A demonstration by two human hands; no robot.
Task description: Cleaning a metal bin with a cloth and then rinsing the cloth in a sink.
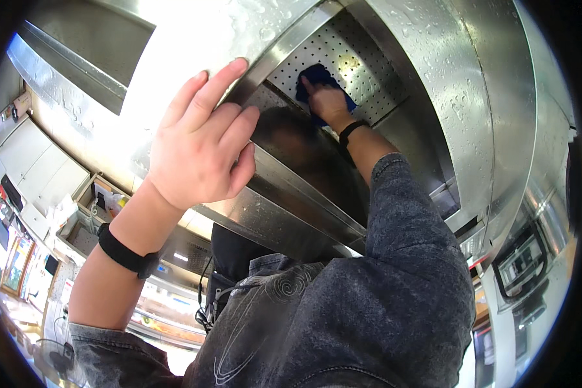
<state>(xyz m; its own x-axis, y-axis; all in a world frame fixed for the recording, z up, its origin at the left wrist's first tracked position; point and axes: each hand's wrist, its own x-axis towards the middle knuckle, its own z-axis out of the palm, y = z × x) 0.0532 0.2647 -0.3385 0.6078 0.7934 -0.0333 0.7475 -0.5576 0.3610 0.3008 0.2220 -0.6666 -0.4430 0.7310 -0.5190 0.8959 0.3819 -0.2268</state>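
My right hand presses a dark blue cloth against a perforated metal panel inside a recessed stainless steel unit. A dark wristband circles that wrist. My left hand is at the wet, glaring steel rim, left of the recess, with two fingers extended and the others bent; it holds nothing. Whether its fingertips touch the steel, I cannot tell.
A second steel recess is at the upper left. Curved steel panels with droplets surround the right side. Behind my left arm are white cabinets, an open drawer or bin and screens.
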